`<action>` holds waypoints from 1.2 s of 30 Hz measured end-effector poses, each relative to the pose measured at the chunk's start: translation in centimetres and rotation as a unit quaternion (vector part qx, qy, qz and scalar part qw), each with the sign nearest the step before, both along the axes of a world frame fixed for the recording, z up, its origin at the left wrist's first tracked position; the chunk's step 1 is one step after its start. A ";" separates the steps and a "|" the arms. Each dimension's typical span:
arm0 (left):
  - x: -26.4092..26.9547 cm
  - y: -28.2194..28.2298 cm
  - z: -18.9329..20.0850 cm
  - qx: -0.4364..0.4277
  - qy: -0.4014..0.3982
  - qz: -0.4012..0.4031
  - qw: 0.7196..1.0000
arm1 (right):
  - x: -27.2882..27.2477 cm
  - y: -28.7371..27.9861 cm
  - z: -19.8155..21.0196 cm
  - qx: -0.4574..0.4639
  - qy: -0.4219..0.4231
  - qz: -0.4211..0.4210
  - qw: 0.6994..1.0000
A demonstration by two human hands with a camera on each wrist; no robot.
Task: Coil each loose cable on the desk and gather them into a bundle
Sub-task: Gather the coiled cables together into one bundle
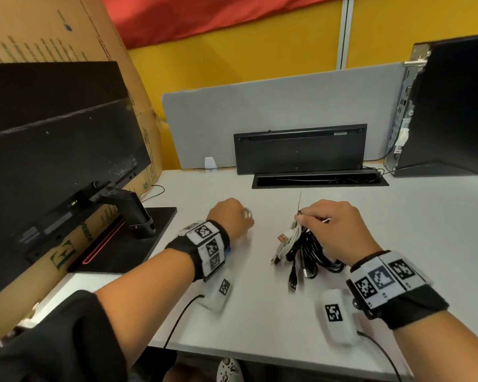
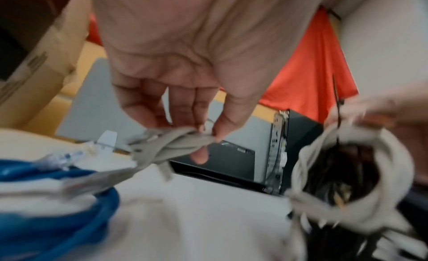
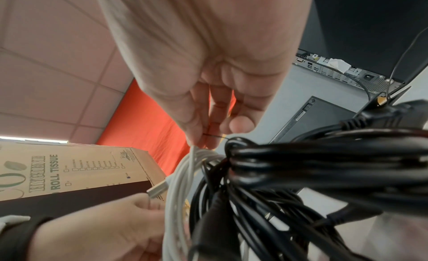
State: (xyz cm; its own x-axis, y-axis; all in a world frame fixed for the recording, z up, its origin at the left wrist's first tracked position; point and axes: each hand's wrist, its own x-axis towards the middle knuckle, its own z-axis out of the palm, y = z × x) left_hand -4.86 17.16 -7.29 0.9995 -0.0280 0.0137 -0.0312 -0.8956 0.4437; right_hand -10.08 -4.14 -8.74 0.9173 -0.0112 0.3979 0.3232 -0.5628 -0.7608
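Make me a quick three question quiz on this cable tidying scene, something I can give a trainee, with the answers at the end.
1. True or false: the right hand holds the bundle of black and white cables by a thin black tie.
2. What is the left hand pinching? A) a grey cable B) a black power plug C) a pair of scissors
3. In the left wrist view, what colour is the coiled cable lying on the desk near the camera?

Key: 1 true. 2 A, a knotted length of grey cable. 3 blue.
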 end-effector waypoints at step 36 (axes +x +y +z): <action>-3.9 -2.6 2.4 -0.330 -0.100 -0.137 0.929 | -0.4 2.3 2.5 -0.127 0.042 0.084 0.987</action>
State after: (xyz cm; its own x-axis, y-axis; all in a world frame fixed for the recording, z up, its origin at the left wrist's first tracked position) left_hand -8.77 14.59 -4.87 0.9319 -0.2003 0.3025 -0.3583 -0.3774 0.8539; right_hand -10.48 -1.81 -6.20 0.9275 0.2339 0.2916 0.3702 -0.6835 -0.6291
